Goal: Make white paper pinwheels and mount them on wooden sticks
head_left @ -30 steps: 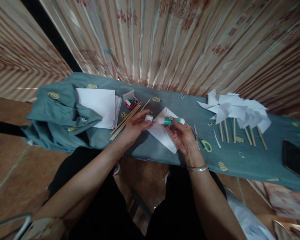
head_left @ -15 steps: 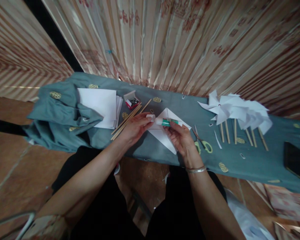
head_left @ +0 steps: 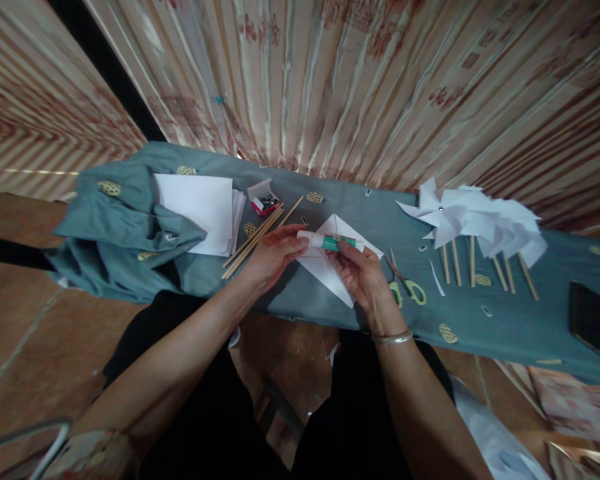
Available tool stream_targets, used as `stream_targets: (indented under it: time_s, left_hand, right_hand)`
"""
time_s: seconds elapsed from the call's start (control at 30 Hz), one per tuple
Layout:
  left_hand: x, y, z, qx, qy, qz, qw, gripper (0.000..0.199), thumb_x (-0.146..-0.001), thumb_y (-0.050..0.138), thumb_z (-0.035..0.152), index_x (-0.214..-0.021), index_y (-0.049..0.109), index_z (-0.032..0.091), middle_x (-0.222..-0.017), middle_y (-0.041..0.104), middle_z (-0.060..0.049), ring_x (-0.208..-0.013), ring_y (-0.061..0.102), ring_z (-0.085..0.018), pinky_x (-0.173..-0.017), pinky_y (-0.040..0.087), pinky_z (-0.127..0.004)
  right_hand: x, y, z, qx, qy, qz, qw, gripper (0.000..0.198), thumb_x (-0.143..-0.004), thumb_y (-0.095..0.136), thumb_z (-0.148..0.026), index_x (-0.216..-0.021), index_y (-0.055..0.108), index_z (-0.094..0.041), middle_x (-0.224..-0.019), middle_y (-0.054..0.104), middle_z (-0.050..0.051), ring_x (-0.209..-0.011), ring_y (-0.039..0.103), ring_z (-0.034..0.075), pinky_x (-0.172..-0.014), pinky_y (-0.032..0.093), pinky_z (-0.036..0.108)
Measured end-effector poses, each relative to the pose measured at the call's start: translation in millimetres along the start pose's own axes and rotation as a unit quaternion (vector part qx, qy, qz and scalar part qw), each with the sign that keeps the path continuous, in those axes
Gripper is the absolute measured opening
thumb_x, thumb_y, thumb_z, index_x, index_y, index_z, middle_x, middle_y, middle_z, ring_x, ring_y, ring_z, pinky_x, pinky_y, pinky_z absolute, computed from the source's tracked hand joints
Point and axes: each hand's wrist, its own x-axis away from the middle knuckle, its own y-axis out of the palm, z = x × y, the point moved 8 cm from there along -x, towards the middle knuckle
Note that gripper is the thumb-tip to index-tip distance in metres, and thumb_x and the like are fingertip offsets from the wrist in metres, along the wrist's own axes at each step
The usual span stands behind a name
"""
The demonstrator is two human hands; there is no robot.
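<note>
My right hand [head_left: 360,270] is closed around the green-and-white body of a glue stick [head_left: 333,243], held level above the table. With its fingertips, my left hand [head_left: 275,253] pinches the white cap [head_left: 307,237] at the glue stick's left end. Cap and body meet in one line. Beneath both hands lies a creased white paper square [head_left: 334,280], partly covered by them. Green-handled scissors [head_left: 411,291] rest just right of my right hand. Several thin wooden sticks [head_left: 253,248] lie beside my left hand.
On the left is a stack of white paper [head_left: 197,213] by bunched cloth [head_left: 130,227]. A small open box of pins [head_left: 265,203] sits behind the sticks. Rightward are a paper strip [head_left: 437,279], several white paper pinwheels [head_left: 480,213] and a black phone [head_left: 590,319]. A curtain [head_left: 300,87] hangs behind.
The cap was slightly apart from the glue stick's white end; now it is on that end. My left fingertips have moved a little right with it.
</note>
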Motion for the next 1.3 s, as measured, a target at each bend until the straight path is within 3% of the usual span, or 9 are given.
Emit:
stream_targets:
  time_s: [0.17,0.47,0.6,0.77,0.9,1.3]
  left_hand:
    - [1.2,-0.9,6.5,-0.062,0.060,-0.003,0.996,0.033,-0.059,0.084,0.017,-0.089,0.071,0.016,-0.083,0.069,0.001,-0.077,0.063,-0.010,-0.078,0.049,-0.024]
    - [4.7,-3.0,13.3,-0.169,0.110,0.003,0.980,0.035,-0.061,0.081,0.022,-0.094,0.071,0.016,-0.086,0.071,-0.002,-0.080,0.066,-0.016,-0.083,0.052,-0.033]
    - [6.1,-3.0,14.5,-0.213,0.106,-0.017,0.971,0.039,-0.060,0.082,0.023,-0.097,0.072,0.015,-0.091,0.073,-0.004,-0.084,0.068,-0.019,-0.086,0.053,-0.036]
    - [7.8,-7.3,19.6,-0.280,0.133,-0.016,0.950,0.040,-0.061,0.081,0.026,-0.098,0.074,0.015,-0.092,0.073,-0.005,-0.081,0.066,-0.018,-0.081,0.054,-0.034]
    - [11.5,-7.5,26.3,-0.341,0.158,-0.020,0.926,0.038,-0.064,0.080,0.028,-0.100,0.076,0.015,-0.095,0.072,-0.006,-0.080,0.064,-0.017,-0.078,0.053,-0.032]
    - [25.0,-6.7,29.1,-0.412,0.201,-0.047,0.887,0.031,-0.074,0.074,0.032,-0.100,0.075,0.016,-0.099,0.072,-0.007,-0.088,0.069,-0.020,-0.078,0.056,-0.030]
  right_hand:
    - [-2.1,-2.5,1.2,0.022,-0.011,-0.010,1.000,0.032,-0.054,0.092,-0.026,-0.078,0.074,-0.019,-0.079,0.078,0.000,-0.072,0.073,0.013,-0.077,0.064,0.024]
    - [-1.9,-0.5,3.5,0.049,-0.019,-0.029,0.998,0.032,-0.056,0.092,-0.031,-0.080,0.075,-0.020,-0.081,0.078,-0.001,-0.075,0.074,0.015,-0.086,0.063,0.029]
    - [-1.5,1.3,5.9,0.059,0.001,-0.029,0.998,0.033,-0.055,0.092,-0.031,-0.079,0.074,-0.019,-0.077,0.077,-0.001,-0.068,0.073,0.013,-0.077,0.064,0.024]
    - [0.3,6.8,7.8,0.042,0.032,-0.023,0.998,0.039,-0.045,0.096,-0.032,-0.073,0.073,-0.018,-0.069,0.076,-0.002,-0.059,0.072,0.012,-0.061,0.062,0.017]
    - [0.7,9.8,8.4,0.050,0.041,-0.026,0.998,0.038,-0.045,0.096,-0.033,-0.071,0.073,-0.018,-0.066,0.075,-0.002,-0.057,0.072,0.012,-0.059,0.062,0.017]
    - [2.4,18.0,25.4,0.066,0.076,-0.040,0.994,0.044,-0.042,0.097,-0.036,-0.071,0.071,-0.016,-0.065,0.075,0.001,-0.056,0.072,0.013,-0.058,0.061,0.016]
